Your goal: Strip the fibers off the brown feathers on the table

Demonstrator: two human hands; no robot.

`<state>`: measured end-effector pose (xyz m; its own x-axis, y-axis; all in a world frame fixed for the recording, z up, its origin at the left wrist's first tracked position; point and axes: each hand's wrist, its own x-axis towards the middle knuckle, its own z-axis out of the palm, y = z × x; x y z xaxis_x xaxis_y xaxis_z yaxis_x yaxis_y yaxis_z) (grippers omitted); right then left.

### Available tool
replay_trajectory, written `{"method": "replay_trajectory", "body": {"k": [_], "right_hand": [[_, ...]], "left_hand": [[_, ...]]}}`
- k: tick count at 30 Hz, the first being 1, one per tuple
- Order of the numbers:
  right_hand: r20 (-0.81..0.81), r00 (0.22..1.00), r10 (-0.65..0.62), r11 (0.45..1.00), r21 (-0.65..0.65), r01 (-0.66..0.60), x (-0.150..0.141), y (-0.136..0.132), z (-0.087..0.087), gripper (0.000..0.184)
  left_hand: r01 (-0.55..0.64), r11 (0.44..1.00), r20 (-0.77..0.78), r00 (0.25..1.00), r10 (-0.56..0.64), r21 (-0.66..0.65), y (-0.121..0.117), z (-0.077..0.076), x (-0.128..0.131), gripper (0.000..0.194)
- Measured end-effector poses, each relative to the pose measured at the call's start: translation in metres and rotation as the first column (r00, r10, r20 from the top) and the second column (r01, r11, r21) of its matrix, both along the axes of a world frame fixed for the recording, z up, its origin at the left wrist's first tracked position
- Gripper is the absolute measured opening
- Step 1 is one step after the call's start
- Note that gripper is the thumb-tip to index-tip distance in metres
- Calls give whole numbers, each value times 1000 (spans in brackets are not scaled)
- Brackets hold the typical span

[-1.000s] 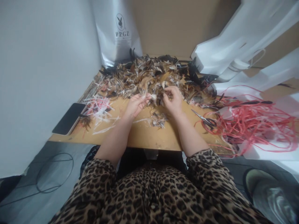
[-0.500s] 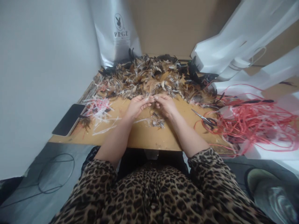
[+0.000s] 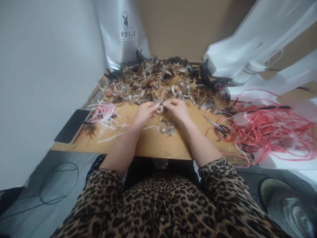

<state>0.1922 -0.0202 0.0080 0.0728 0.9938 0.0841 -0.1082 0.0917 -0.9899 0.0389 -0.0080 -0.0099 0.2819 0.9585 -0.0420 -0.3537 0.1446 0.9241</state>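
In the middle of the table, my left hand point(image 3: 146, 111) and my right hand point(image 3: 177, 108) meet almost fingertip to fingertip. Both are closed in a pinch. A small pale feather point(image 3: 161, 107) shows between the fingertips, its outline partly covered by the fingers and blurred. Just beyond lies a wide heap of brown, black and white feathers point(image 3: 146, 79). Below the hands is a small clump of feather scraps point(image 3: 167, 127) with thin clear strips around it.
Scissors point(image 3: 218, 125) lie right of my hands, beside a tangle of red strips point(image 3: 274, 132). On the left are cut pink and white strips point(image 3: 105, 112) and a phone point(image 3: 72, 126). A silver bag point(image 3: 123, 49) stands behind; white plastic sheeting point(image 3: 235, 46) hangs at right.
My right hand has turned a little and its fingertips have moved slightly away from the left ones. The left hand stays nearly in place.
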Motion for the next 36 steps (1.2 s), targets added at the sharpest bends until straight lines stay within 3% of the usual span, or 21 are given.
{"method": "replay_trajectory", "body": {"k": [15,24,30,36], "right_hand": [[-4,997,76,996,-45,-76,-4,1,-7,35],[75,992,106,994,22,-108,-3,2,-9,32],[31,997,71,996,47,-72,-2,3,-11,30],[135,991,16,993,114,-31,0,-4,-3,28]], "left_hand": [[91,995,-63,994,-89,30,-1,-1,1,18],[92,996,-118,989,-89,19,2,-8,1,20],[89,995,2,996,-89,-46,2,-5,-1,14],[22,994,141,990,-7,-110,8,-4,-4,8]]}}
